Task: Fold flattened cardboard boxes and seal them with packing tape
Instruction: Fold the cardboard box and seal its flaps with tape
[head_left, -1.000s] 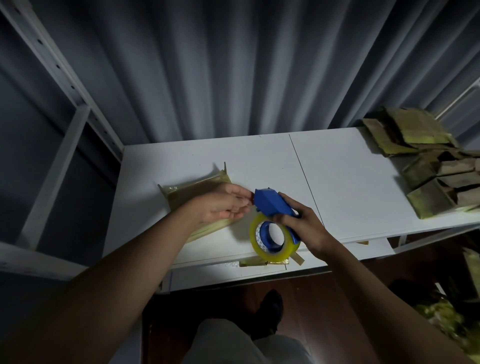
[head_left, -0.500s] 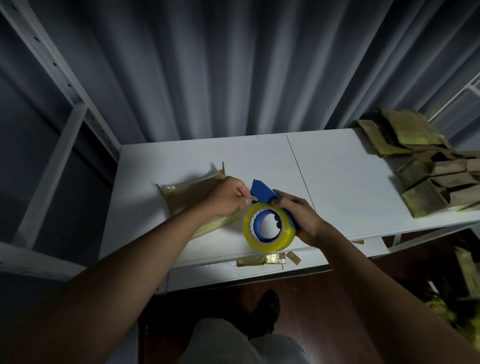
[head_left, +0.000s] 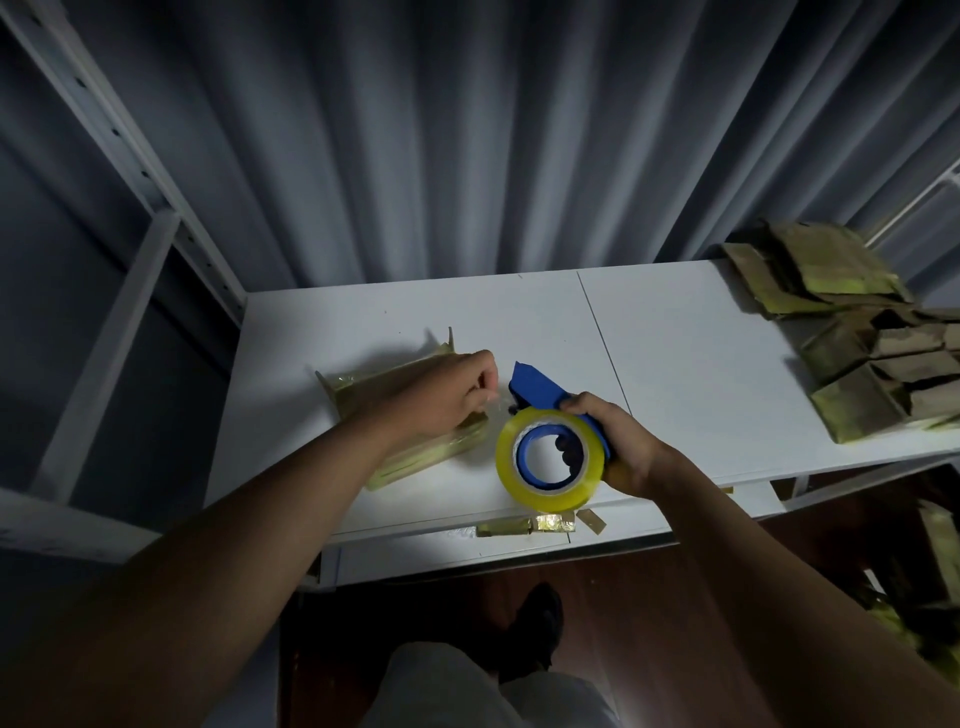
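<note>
No writing is legible. On the white table (head_left: 675, 338), a flattened cardboard box (head_left: 395, 415) lies under the left hand (head_left: 447, 395), which pinches the clear tape end. The right hand (head_left: 618, 447) grips the blue tape dispenser (head_left: 540, 395), now pulled farther from the left hand than before. Folded boxes (head_left: 862, 343) are piled at far right.

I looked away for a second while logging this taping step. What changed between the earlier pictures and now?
The left hand went from resting open on the flattened box to pinching the clear tape end by the blue tape dispenser. The right hand tipped the dispenser so the yellow roll faces the camera more squarely. Unchanged: the right hand's grip, the box on the white table, the box pile.
</note>
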